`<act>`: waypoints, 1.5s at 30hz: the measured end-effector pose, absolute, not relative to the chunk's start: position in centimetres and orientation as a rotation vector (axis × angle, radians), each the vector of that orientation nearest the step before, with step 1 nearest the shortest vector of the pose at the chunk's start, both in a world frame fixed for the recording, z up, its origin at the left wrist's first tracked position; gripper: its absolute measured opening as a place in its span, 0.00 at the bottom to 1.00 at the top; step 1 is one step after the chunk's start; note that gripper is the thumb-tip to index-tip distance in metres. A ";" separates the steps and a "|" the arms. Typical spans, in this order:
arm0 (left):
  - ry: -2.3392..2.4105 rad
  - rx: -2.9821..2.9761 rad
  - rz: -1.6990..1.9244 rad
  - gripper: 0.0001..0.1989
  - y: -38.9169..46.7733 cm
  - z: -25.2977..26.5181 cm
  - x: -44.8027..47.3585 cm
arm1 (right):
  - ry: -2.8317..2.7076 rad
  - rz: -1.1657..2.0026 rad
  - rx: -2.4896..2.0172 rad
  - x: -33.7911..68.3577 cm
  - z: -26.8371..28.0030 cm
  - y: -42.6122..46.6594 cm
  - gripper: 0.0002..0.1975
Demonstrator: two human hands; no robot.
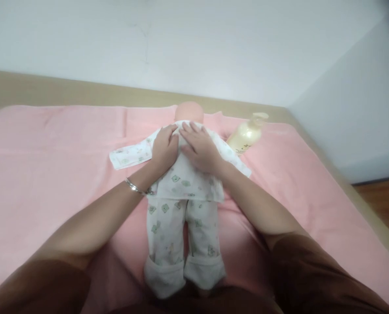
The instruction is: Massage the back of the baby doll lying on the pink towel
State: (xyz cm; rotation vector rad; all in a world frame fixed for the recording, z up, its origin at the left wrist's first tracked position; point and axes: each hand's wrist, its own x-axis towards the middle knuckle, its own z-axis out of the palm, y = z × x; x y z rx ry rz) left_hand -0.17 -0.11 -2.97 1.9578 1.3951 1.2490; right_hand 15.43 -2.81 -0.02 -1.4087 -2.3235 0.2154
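Observation:
A baby doll (189, 111) with a bare, smooth head lies stretched out in front of me. It is dressed in a white shirt (187, 183) and white trousers (168, 226) with small green animal prints; the trouser legs have wide turned-up cuffs. My left hand (166, 146) rests on the upper left of the shirt near the collar, its fingers laid on the cloth. Flat on the upper right of the shirt is my right hand (199, 146), fingers spread. Which side of the doll faces up I cannot tell.
A pale yellow pump bottle (246, 136) stands tilted beside the doll's right-hand sleeve. Underneath is a pink sheet (63, 174) over a surface with a wooden edge (83, 85). White walls (187, 48) close off the back and right; brown floor (386, 203) shows at far right.

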 end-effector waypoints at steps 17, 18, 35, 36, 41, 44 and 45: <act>1.478 2.210 0.889 0.28 -0.3 -2.2 0.6 | -2.262 0.009 -1.594 14.7 0.6 -4.8 0.29; 1.486 2.180 0.880 0.28 0.1 -2.2 0.3 | -2.283 -0.027 -1.566 14.3 0.6 -5.6 0.30; 1.465 2.294 0.929 0.29 -3.6 -1.7 1.9 | -2.206 0.156 -1.682 16.0 0.5 -2.8 0.30; 1.478 2.289 0.919 0.29 -2.9 -1.8 1.6 | -2.213 0.115 -1.668 15.6 0.5 -3.6 0.30; 1.489 2.258 0.921 0.28 -0.2 -2.4 0.5 | -2.284 0.060 -1.510 13.9 0.5 -6.3 0.30; 1.417 2.305 0.999 0.26 0.1 -2.9 0.3 | -2.241 0.115 -1.487 13.9 0.2 -5.8 0.29; 1.403 2.311 1.021 0.25 0.0 -3.1 0.3 | -2.218 0.127 -1.499 14.0 0.1 -5.4 0.29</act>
